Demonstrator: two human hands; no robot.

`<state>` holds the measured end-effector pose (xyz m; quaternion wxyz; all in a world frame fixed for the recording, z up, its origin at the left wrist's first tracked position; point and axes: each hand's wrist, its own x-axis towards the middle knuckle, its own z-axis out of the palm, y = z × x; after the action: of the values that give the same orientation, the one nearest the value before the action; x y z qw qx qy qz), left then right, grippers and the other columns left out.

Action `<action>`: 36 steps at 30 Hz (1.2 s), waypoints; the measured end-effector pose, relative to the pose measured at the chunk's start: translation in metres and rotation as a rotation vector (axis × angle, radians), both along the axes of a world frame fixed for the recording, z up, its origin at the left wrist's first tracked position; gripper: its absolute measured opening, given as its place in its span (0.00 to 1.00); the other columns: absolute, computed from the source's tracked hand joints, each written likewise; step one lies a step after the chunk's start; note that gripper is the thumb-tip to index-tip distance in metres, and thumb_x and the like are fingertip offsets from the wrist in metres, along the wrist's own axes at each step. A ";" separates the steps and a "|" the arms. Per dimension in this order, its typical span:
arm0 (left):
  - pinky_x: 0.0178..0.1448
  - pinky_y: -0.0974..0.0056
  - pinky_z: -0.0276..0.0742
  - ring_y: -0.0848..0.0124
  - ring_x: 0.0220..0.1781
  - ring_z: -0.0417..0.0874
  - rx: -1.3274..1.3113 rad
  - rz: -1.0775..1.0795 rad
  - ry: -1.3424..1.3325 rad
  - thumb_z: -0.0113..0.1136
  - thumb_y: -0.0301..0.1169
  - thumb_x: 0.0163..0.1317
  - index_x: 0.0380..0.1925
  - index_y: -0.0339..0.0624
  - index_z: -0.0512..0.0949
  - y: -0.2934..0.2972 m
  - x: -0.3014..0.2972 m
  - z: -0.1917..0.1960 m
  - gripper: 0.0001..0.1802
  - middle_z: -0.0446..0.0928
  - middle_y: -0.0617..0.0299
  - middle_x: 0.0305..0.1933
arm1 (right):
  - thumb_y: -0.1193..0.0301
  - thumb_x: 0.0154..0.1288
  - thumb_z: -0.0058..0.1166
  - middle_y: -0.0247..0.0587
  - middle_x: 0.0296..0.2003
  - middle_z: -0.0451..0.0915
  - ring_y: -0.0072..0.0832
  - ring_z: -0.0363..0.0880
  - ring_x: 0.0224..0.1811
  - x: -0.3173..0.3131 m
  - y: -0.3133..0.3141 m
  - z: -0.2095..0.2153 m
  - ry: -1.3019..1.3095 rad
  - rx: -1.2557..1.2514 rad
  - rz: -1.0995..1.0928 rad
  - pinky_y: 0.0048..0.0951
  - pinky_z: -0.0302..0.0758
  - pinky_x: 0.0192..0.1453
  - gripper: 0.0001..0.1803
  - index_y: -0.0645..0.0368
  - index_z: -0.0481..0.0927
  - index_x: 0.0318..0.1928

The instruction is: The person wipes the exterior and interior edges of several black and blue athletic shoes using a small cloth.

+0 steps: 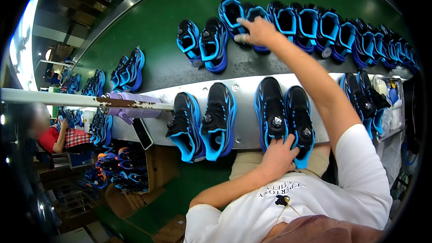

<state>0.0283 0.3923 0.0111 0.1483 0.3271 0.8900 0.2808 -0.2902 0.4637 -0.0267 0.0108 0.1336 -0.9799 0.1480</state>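
Note:
My right hand reaches far over the green belt, its fingers stretched apart against a black-and-blue sneaker; pale coverings show on the fingertips. Another sneaker lies partly behind that hand. Close to my body, my left hand is closed at the heel ends of two sneakers on the metal ledge, a left one and a right one. Both have their toes pointing away from me and a round dial on the tongue. Part of my left fingers is hidden at the shoe openings.
Left on the ledge stand two more sneakers, a phone and a purple bottle behind a worn metal bar. A long shoe row lines the belt. At right sits a tray. Another person works far left.

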 end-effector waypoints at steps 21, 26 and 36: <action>0.48 0.55 0.75 0.52 0.43 0.79 -0.246 0.154 0.195 0.74 0.46 0.40 0.35 0.43 0.83 -0.063 -0.196 0.018 0.24 0.75 0.48 0.44 | 0.53 0.66 0.57 0.27 0.34 0.78 0.16 0.73 0.39 0.091 0.153 0.129 -0.109 -1.002 -0.008 0.20 0.70 0.47 0.22 0.60 0.81 0.44; 0.58 0.53 0.70 0.50 0.54 0.75 0.097 0.447 0.428 0.65 0.32 0.54 0.42 0.37 0.79 -0.070 -0.155 0.025 0.16 0.76 0.46 0.51 | 0.65 0.66 0.58 0.24 0.31 0.74 0.13 0.69 0.34 0.160 0.178 0.138 -0.213 -0.958 -0.064 0.20 0.69 0.39 0.12 0.62 0.80 0.42; 0.46 0.64 0.76 0.65 0.42 0.80 0.277 0.629 -0.247 0.60 0.33 0.63 0.54 0.33 0.70 -0.017 0.018 -0.024 0.23 0.77 0.50 0.44 | 0.58 0.53 0.65 0.50 0.29 0.73 0.48 0.76 0.31 0.332 0.105 0.052 -0.090 -0.306 0.226 0.43 0.74 0.34 0.21 0.53 0.78 0.45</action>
<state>0.0465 0.3750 -0.0126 0.1154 0.0182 0.8760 0.4680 0.0419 0.5685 0.0252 -0.0297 0.2326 -0.9243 0.3012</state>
